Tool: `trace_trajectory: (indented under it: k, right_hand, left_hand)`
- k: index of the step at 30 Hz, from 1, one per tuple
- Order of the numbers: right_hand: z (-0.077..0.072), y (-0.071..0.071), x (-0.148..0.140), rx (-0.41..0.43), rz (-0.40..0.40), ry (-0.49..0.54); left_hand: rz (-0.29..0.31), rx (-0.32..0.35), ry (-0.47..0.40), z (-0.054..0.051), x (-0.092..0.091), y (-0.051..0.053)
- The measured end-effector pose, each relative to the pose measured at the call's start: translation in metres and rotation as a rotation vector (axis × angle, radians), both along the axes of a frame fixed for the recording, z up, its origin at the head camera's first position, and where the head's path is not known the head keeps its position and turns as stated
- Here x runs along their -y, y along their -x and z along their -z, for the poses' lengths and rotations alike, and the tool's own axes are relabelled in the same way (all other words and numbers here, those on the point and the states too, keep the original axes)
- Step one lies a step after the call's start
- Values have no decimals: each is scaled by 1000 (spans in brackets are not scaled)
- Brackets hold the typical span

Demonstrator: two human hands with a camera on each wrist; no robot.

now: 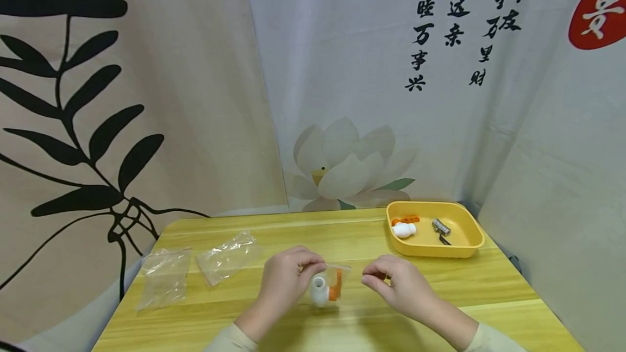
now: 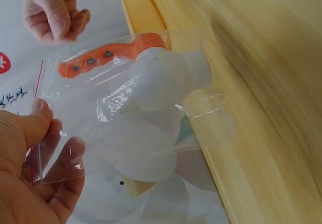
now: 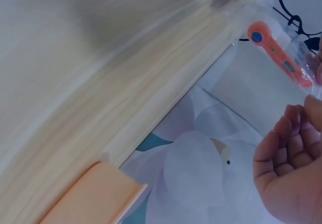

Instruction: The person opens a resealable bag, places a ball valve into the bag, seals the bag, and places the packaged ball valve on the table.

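My left hand [image 1: 292, 281] pinches the top edge of a clear zip bag [image 2: 108, 100] between thumb and fingers, holding it up over the table. Inside the bag are a white rounded plastic part [image 1: 319, 291] with a round opening and an orange handle [image 1: 336, 287] that has small dark spots along it. Apart from the bag, to its right, my right hand [image 1: 402, 286] hangs in the air with loosely curled fingers and holds nothing. In the right wrist view the orange handle [image 3: 276, 55] shows through the film near the right hand.
A yellow tray [image 1: 440, 251] stands at the back right, with a white part [image 1: 404, 230], an orange handle [image 1: 408, 219] and a metal cylinder [image 1: 441, 227] in it. Two flattened clear bags [image 1: 166, 278] lie on the left of the wooden table [image 1: 235, 314]. A printed curtain hangs behind.
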State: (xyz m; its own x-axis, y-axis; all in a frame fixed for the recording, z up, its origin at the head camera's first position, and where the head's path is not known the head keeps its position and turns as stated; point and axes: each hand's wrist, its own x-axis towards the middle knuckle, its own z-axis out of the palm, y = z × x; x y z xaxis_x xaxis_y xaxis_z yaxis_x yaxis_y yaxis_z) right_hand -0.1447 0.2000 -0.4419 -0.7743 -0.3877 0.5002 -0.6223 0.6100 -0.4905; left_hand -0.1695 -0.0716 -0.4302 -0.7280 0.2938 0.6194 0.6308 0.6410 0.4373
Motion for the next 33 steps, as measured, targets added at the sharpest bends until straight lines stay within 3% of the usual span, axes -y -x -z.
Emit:
trace_trajectory:
  k: [9,11,18,21,28,33]
  right_hand:
    - [6,-5,-16,66,40,17]
    - [7,-6,-20,78,45,20]
    - [17,-9,-29,80,78,29]
    - [21,-12,-32,79,84,43]
    - [27,-17,-38,53,106,45]
    - [29,-19,-41,81,100,44]
  left_hand:
    - [-24,150,4,1,9,12]
    - [-36,205,14,1,12,18]
    - [-57,496,-25,-1,28,41]
    - [-65,568,-41,0,33,54]
    - [-106,586,-7,5,41,89]
    - [-161,568,62,12,43,107]
